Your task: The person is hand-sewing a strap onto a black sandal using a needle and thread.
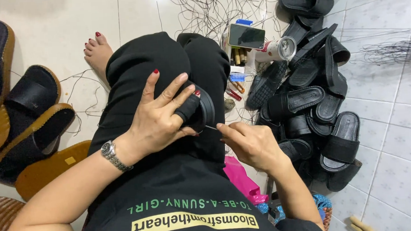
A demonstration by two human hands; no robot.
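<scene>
I sit on a tiled floor with my knees drawn up in black trousers. My left hand (161,115), with a metal watch on the wrist, grips a black sandal (199,110) over my lap, fingers wrapped across its strap. My right hand (249,143) pinches a thin needle or awl (211,127) whose tip touches the sandal's edge. My bare foot (97,53) rests on the floor beyond my left knee.
A heap of black sandals (315,105) lies at right. Tan-soled sandals (25,125) are stacked at left. A phone (247,36), a can (277,50), small tools and loose black threads (209,10) lie ahead. A pink bag (240,177) sits by my right forearm.
</scene>
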